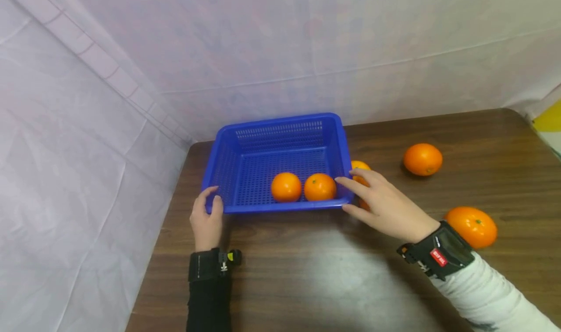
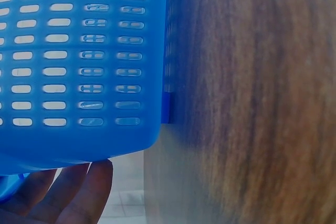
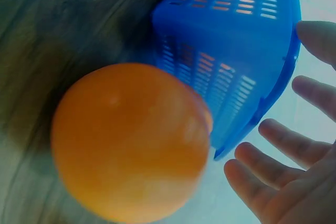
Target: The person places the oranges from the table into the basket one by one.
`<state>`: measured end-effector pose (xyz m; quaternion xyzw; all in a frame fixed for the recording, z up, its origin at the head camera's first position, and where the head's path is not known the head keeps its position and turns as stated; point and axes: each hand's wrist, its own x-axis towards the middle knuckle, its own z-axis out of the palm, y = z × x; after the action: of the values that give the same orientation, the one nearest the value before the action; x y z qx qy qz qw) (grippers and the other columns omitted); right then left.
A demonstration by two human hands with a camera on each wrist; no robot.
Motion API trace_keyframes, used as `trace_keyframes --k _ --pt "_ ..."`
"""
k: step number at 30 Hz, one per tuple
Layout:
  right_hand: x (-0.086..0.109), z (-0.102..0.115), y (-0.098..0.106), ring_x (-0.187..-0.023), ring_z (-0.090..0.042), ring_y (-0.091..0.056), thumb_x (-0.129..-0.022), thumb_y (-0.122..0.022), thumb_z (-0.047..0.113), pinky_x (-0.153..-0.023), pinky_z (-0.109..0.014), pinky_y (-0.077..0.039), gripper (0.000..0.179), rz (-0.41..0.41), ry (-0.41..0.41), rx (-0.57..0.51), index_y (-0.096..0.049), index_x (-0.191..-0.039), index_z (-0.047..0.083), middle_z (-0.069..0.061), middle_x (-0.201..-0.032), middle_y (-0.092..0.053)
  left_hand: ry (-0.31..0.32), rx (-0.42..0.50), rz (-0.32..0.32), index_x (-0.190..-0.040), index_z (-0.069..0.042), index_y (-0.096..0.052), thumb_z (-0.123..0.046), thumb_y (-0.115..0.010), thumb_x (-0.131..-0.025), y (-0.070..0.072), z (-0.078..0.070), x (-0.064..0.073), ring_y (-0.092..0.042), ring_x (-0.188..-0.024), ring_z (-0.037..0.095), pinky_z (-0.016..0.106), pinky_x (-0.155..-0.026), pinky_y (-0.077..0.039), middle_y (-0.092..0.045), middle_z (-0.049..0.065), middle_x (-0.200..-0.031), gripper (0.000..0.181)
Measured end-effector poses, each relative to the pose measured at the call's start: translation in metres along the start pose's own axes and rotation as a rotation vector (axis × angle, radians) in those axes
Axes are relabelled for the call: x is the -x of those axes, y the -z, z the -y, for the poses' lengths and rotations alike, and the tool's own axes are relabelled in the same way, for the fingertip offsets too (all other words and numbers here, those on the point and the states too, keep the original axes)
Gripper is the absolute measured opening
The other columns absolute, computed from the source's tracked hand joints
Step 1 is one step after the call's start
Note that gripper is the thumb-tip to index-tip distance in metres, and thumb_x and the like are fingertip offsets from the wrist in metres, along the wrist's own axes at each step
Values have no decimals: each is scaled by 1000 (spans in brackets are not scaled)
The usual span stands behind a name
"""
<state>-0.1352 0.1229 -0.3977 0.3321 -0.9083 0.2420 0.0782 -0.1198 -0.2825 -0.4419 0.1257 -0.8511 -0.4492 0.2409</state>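
A blue plastic basket (image 1: 280,209) with perforated walls stands on the table, holding one orange (image 1: 286,187) and, beside it, another orange (image 1: 320,187). My left hand (image 1: 208,220) grips its near left corner, thumb and forefinger at the rim; in the left wrist view the fingers (image 2: 86,192) lie against the wall. At the near right corner my right hand (image 1: 383,203) has its fingers spread, tips right at the rim. Behind that hand an orange (image 1: 361,165) is partly hidden against the basket's right side. The right wrist view shows a large orange (image 3: 131,142) below the spread fingers.
Farther right on the wooden table (image 1: 307,273) lie one orange (image 1: 422,159) near the back and another orange (image 1: 471,227) beside my right wrist. A pale cloth (image 1: 307,45) hangs behind the table, and more covers the left side.
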Motion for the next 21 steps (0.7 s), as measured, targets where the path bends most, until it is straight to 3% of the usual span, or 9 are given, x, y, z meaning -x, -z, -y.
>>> trace_keyframes --k 11,21 --pt "19 -18 -3 -125 -43 -49 -90 -76 26 -103 -61 -43 57 -85 -45 -10 -57 -141 12 -26 -136 -53 3 -3 7 -126 -13 -66 -16 -57 -97 1 -1 -1 -52 -134 29 47 -116 -36 -62 14 -137 30" --pt "29 -29 -4 -123 -44 -49 -88 -77 25 -103 -61 -40 52 -96 -54 -2 -60 -134 8 -25 -132 -55 14 1 7 -127 -11 -66 -15 -57 -97 0 -1 -1 -51 -136 31 50 -116 -35 -61 14 -139 31"
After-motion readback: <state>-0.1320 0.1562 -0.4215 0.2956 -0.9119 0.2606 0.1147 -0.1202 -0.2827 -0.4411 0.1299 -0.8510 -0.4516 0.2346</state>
